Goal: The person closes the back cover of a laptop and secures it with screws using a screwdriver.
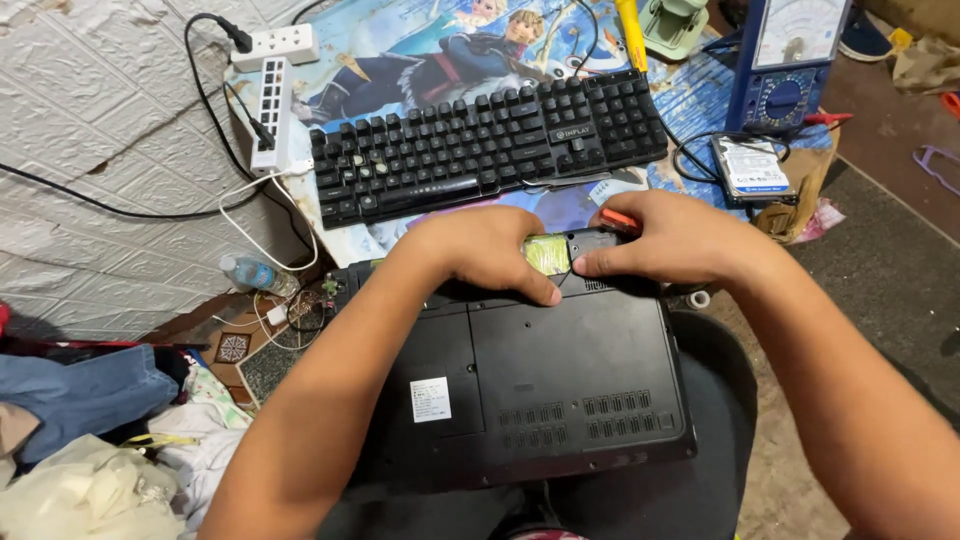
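An upturned black laptop (530, 390) lies on the person's lap, in the lower centre of the frame. The left hand (490, 250) presses a yellow-green part (547, 254) at its far edge. The right hand (675, 240) pinches the small cover (592, 243) and seems to hold an orange tool (620, 221). The laptop looks stiff and rather heavy, best gripped at both side edges; the small part is probably fragile.

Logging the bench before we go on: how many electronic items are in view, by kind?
Laptop, upside down: 1
Keyboard: 1
Power strips: 2
Multimeter: 1
Bare hard drive: 1
Total: 6
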